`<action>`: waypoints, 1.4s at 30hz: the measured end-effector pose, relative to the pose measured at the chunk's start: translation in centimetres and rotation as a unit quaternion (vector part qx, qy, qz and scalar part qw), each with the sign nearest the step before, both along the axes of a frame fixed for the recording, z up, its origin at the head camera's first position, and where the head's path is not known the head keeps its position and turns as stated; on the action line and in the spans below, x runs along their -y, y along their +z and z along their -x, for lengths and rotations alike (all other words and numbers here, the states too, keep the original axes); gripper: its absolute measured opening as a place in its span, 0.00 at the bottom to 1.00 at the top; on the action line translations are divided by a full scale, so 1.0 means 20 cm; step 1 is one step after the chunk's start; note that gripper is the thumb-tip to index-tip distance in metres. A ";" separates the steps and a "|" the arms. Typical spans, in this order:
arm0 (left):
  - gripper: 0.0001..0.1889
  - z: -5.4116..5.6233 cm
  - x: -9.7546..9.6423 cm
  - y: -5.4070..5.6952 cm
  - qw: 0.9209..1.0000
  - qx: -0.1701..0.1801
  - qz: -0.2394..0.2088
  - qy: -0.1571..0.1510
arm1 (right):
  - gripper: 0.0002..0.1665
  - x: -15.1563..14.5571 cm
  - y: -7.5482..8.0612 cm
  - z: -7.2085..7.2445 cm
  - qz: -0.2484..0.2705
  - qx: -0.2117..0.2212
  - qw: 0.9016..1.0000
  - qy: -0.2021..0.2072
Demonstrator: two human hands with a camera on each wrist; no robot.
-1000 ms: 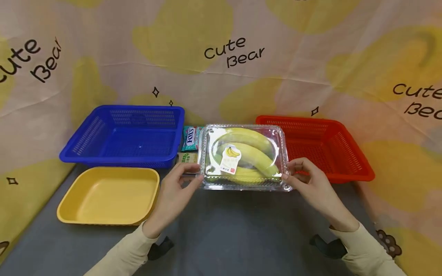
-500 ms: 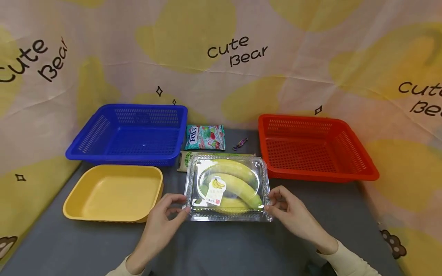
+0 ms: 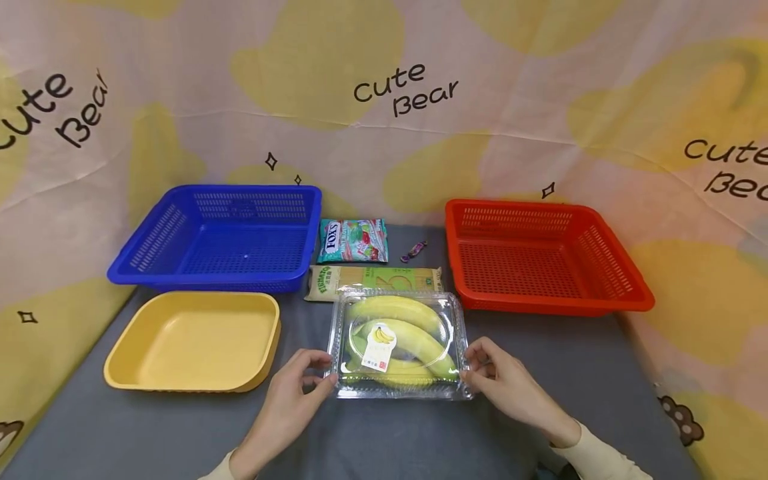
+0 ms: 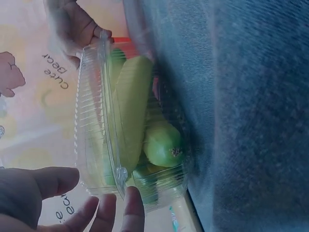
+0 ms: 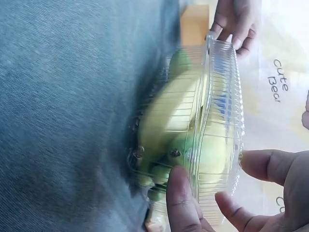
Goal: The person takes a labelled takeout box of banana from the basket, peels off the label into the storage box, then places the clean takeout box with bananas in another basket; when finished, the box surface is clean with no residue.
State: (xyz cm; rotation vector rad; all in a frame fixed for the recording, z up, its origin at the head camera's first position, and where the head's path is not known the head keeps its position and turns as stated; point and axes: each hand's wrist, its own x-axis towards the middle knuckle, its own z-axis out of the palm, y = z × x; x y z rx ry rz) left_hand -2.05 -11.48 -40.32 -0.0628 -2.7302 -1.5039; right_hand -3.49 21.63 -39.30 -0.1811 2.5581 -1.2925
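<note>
A clear plastic clamshell box of bananas (image 3: 399, 341) lies level at the front middle of the grey cloth, its lid closed and a banana label on top. My left hand (image 3: 297, 393) holds its near left corner, fingertips at the rim and thumb by the lid in the left wrist view. At the near right corner, my right hand (image 3: 507, 387) grips it, thumb against the lid and fingers (image 5: 181, 193) under the rim. Through the wall, the bananas (image 4: 130, 111) show yellow-green with dark tips. The box's far edge overlaps a long flat packet (image 3: 372, 279) with green print.
A blue basket (image 3: 210, 273) stands back left, with a yellow basin (image 3: 192, 383) in front of it. To the right is a red basket (image 3: 546, 303). Between the baskets lie a FOX'S candy bag (image 3: 354, 241) and a small wrapped candy (image 3: 414, 251).
Both hands have brought the banana box down and toward me, most of it in the first half second. The candy bag, wrapped candy and long packet have come into sight behind it.
</note>
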 end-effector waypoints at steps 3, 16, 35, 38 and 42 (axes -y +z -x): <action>0.12 0.01 0.00 -0.02 1.000 0.009 0.004 -0.002 | 0.14 -0.01 -0.03 0.00 0.004 0.003 1.000 0.014; 0.12 0.03 0.01 -0.01 0.999 0.035 0.006 -0.022 | 0.15 0.00 0.00 0.03 -0.009 0.017 1.000 0.020; 0.10 0.05 0.02 0.04 0.996 0.071 0.034 -0.043 | 0.16 0.00 0.02 0.03 -0.026 0.034 0.999 0.019; 0.10 0.05 0.02 0.04 0.995 0.074 0.041 -0.045 | 0.16 0.00 0.02 0.03 -0.025 0.034 0.999 0.022; 0.10 0.06 0.02 0.04 0.995 0.075 0.054 -0.047 | 0.16 0.00 0.02 0.04 -0.032 0.041 0.999 0.015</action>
